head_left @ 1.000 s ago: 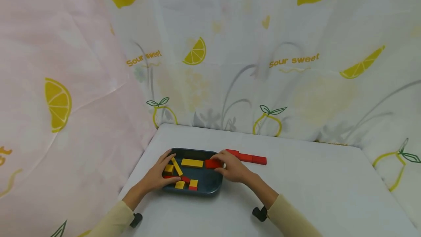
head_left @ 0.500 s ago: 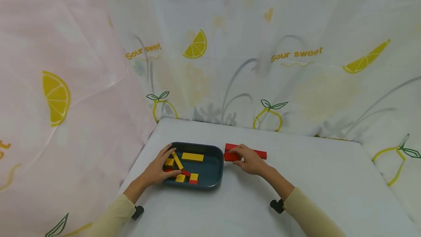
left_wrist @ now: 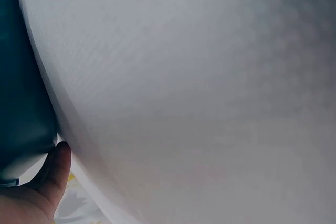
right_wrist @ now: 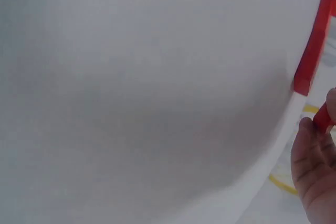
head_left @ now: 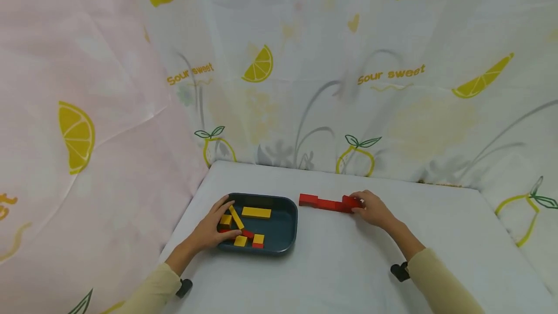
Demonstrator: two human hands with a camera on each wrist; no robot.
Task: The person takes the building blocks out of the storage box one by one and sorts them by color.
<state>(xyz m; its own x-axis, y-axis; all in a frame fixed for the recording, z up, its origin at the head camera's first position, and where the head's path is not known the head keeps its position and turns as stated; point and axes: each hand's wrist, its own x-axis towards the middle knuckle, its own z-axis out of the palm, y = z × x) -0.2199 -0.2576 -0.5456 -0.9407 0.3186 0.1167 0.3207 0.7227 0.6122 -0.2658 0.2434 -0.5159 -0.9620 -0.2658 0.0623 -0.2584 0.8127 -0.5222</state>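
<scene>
My left hand (head_left: 210, 227) spans the left end of a dark blue tray (head_left: 279, 231) and holds it there, fingers at the far rim and thumb over the near side. Inside lie a long yellow block (head_left: 256, 212), a slim slanted yellow block (head_left: 236, 217) and several smaller yellow and red ones, partly hidden by the thumb. My right hand (head_left: 374, 210) pinches a red block (right_wrist: 322, 118) between thumb and fingers. In the head view this block overlaps the right end of a low red row (head_left: 328, 204). A taller red block (head_left: 308, 200) stands at the row's left end.
The white table (head_left: 340, 265) runs back to a hanging cloth (head_left: 287, 101) printed with lemons. Another cloth hangs along the left side. Dark wrist cameras (head_left: 400, 272) sit at both sleeves.
My right hand has lifted the red block out of the tray and carried it right, past the taller red block, to the row's right end. The left hand stays at the tray.
</scene>
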